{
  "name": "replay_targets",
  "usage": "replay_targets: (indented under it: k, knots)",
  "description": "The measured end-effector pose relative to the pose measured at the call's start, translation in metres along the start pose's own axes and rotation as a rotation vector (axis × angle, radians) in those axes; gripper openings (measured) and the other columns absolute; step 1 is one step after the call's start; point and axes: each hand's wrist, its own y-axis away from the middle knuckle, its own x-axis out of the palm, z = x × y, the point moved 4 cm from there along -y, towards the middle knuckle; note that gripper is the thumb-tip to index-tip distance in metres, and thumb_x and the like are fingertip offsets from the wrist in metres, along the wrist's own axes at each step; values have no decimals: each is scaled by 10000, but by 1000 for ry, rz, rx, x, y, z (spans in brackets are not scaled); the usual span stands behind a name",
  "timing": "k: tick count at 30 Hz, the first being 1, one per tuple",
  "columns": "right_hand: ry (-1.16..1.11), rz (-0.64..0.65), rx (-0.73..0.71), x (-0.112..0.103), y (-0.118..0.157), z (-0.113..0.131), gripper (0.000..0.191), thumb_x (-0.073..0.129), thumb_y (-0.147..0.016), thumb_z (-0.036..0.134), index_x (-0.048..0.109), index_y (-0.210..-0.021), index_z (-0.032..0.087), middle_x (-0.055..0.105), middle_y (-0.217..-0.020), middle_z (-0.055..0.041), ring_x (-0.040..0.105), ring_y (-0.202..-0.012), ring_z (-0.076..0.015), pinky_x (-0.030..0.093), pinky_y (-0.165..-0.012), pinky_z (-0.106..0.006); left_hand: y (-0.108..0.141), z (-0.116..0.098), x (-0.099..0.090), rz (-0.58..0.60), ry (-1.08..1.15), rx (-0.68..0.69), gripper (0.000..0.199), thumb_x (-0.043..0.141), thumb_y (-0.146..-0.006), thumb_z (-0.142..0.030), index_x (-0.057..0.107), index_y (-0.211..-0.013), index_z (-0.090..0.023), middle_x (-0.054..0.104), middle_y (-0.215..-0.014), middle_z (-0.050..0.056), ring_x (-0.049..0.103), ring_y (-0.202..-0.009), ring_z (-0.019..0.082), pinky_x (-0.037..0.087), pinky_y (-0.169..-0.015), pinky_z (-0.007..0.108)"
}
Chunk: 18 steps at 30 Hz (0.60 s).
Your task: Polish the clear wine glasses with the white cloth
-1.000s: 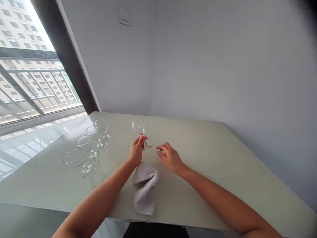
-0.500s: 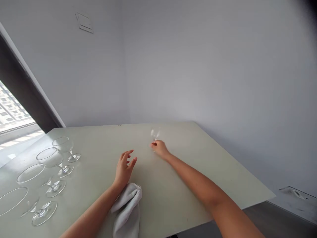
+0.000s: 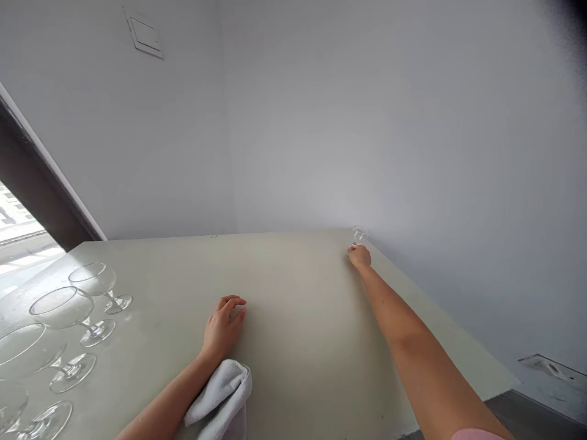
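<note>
We find the right hand (image 3: 359, 257) extended to the far edge of the surface (image 3: 293, 287), its fingers closed around the lower part of a small stemmed glass (image 3: 360, 235). The bowl of this glass shows just above the hand and appears upright; the hand hides its stem and foot, so we cannot confirm whether the foot touches the surface. The pink sleeve (image 3: 474, 434) shows at the bottom of the right arm, well below the hand.

We find the left hand (image 3: 223, 327) resting on the surface near the middle of the near side, empty, with its fingers loosely curled and partly open. The crumpled white towel (image 3: 220, 400) lies directly below this hand, just beside the wrist and forearm.

To the left of the left hand, we count four clear stemmed glasses (image 3: 62, 308) standing in a diagonal row, well apart from both hands. The nearest glass in the row is cut off by the lower edge of the view.

Well above and to the left of the left hand, a wall plate (image 3: 144, 36) is mounted on the wall.
</note>
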Motion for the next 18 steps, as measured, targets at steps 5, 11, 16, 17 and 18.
replay_targets:
  k: [5, 11, 16, 17, 18]
  knots:
    - [-23, -11, 21, 7, -13, -9, 223, 520, -822, 334, 613, -898, 146, 622, -918, -77, 589, -865, -188, 453, -741, -323, 0, 2, 2, 11, -26, 7, 205, 441, -773, -331, 614, -870, -279, 557, -1086, -8, 552, -939, 162, 453, -738, 276]
    - [-84, -75, -4, 6, -9, -15, 213, 584, -712, 311, 630, -858, 164, 644, -848, -91, 604, -848, -221, 433, -709, -292, 1, -3, 0, 21, -11, 1, 183, 452, -765, -287, 615, -848, -271, 556, -1088, -7, 548, -949, 162, 436, -787, 287]
    - [-163, -138, -50, -4, 25, -23, 364, 541, -700, 272, 569, -1032, 126, 633, -944, -138, 577, -911, -255, 414, -766, -342, 7, -8, 0, 12, 79, -11, 164, 483, -743, -236, 618, -829, -270, 563, -1051, -5, 541, -936, 162, 426, -779, 285]
    - [-184, -141, -69, -6, 34, -22, 374, 516, -711, 273, 562, -1045, 112, 626, -956, -159, 577, -898, -259, 415, -756, -350, 8, -8, 0, 0, 113, -19, 163, 491, -733, -222, 620, -821, -268, 567, -1033, -3, 544, -920, 161, 428, -767, 284]
    - [-209, -134, -98, -6, 44, -19, 376, 491, -721, 269, 559, -1053, 106, 621, -960, -174, 582, -872, -250, 418, -738, -345, 8, -8, -1, -21, 157, -35, 164, 497, -723, -209, 620, -817, -263, 571, -1012, 2, 547, -897, 160, 431, -749, 280]
